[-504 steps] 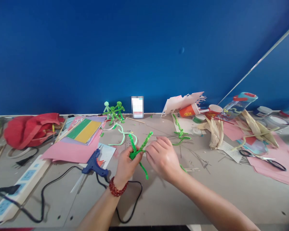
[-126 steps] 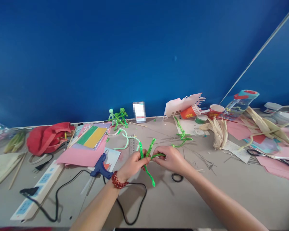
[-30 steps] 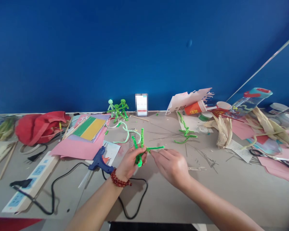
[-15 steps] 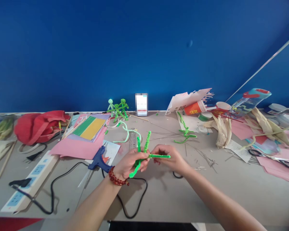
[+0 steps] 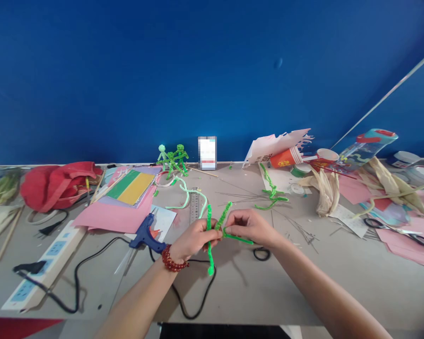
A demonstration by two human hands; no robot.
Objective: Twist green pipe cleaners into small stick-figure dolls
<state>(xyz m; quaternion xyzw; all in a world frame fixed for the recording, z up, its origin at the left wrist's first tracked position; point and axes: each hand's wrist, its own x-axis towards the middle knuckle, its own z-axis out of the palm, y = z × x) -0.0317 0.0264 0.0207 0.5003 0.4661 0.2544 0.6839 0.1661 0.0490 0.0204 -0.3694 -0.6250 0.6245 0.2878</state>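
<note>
Green chenille pipe cleaner (image 5: 209,254) sat between hands in head view, held up off tabletop; we judged it light, soft, bendy, best gripped near middle. Left hand (image 5: 194,240) closed around it. Right hand (image 5: 250,227) half-curled by side strand (image 5: 238,238), grip unclear. Orange paper cup (image 5: 286,157) lay tipped, contents hidden. Clear plastic bottle (image 5: 369,148) lay tilted, contents unclear.

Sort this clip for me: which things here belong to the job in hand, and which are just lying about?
In use:
left hand
right hand
green pipe cleaner

Lying about:
blue hot glue gun
steel ruler
green pipe-cleaner figures
dried corn husks
red cloth bag
</note>
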